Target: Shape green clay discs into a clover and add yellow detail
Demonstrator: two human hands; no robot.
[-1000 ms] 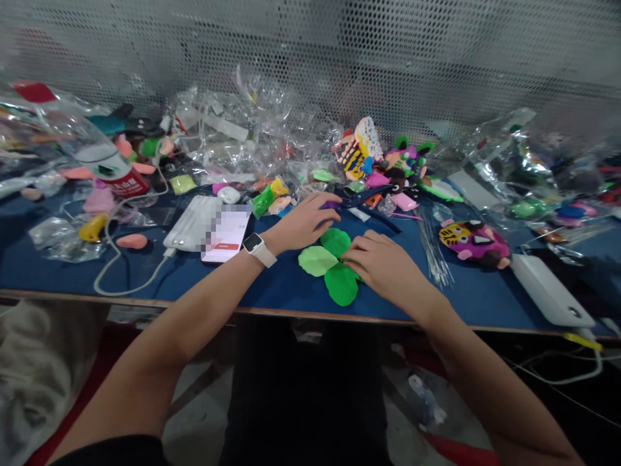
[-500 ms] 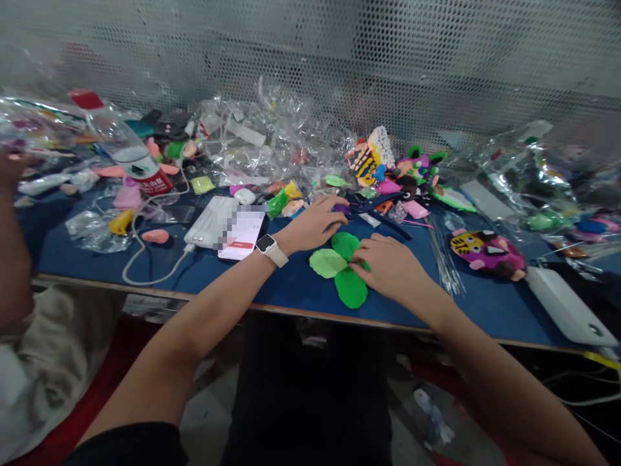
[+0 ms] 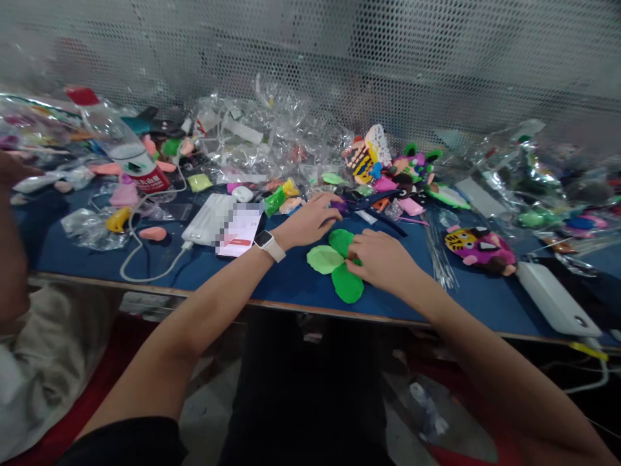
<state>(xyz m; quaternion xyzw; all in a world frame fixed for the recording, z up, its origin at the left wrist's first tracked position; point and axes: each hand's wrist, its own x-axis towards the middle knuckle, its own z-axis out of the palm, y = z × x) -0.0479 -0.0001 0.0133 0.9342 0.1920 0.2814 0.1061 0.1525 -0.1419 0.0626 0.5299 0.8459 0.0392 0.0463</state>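
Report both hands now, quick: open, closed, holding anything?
Left hand: open, fingers loosely bent, nothing visibly held.
Right hand: fingers curled at the green leaf shapes; whether it grips them cannot be told.

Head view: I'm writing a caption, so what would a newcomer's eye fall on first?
Probably the green petal-like shapes on the blue table, at the right hand. A red-capped bottle stands out at left, and a purple-and-yellow figure lies right of that hand.
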